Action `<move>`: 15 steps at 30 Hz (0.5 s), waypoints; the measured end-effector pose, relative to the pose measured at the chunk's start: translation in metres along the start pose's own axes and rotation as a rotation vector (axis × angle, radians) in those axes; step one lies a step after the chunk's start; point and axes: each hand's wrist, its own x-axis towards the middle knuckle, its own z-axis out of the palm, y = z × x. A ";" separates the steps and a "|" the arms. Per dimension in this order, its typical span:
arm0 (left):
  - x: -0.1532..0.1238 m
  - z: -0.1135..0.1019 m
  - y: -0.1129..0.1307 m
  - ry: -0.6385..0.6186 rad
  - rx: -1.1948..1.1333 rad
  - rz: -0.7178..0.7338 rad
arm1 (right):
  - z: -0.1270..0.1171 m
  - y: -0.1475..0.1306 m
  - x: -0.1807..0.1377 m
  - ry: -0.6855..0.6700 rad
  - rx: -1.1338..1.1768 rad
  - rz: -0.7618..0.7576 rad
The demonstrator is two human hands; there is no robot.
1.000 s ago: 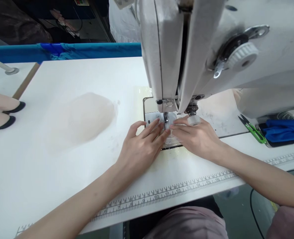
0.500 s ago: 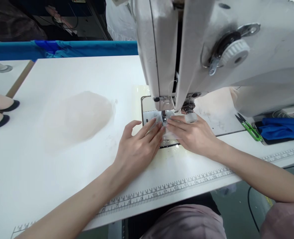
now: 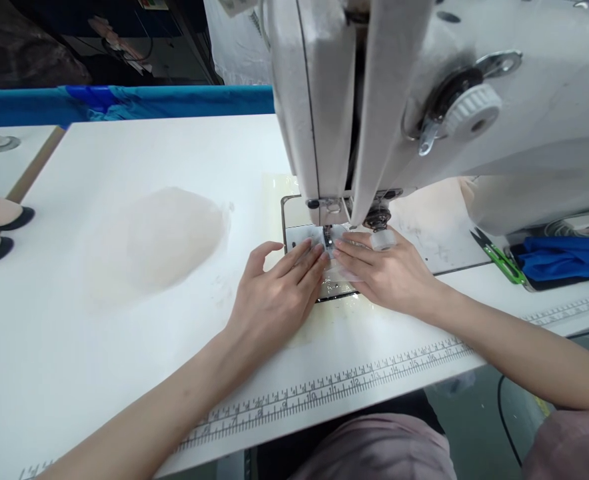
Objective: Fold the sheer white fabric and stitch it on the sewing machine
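My left hand [image 3: 274,297] lies flat on the white table, its fingers stretched toward the presser foot [image 3: 328,240] of the sewing machine [image 3: 424,100]. Opposite it, my right hand [image 3: 387,270] rests flat too, fingertips nearly meeting the left ones. Under both sets of fingertips sits a small, thin, see-through piece of fabric [image 3: 342,270] on the metal needle plate [image 3: 299,233]. A clear thimble-like cap [image 3: 383,240] shows on one right finger.
A pale sheer fabric pile [image 3: 159,240] lies on the table to the left. Green thread snips [image 3: 497,257] and a blue cloth [image 3: 564,260] sit at the right. A printed ruler [image 3: 334,387] runs along the table's front edge [image 3: 299,427]. Black-tipped objects [image 3: 4,233] show at far left.
Both hands stay pressed on the small fabric piece at the needle; the view has shifted slightly, and the hands barely moved.
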 end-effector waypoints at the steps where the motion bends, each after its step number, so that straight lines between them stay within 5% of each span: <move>1: 0.000 0.000 0.000 -0.001 -0.001 -0.004 | 0.000 0.000 0.000 -0.012 0.001 0.003; 15: 0.002 0.003 -0.005 -0.003 -0.065 -0.022 | 0.003 0.002 0.002 -0.044 -0.058 0.026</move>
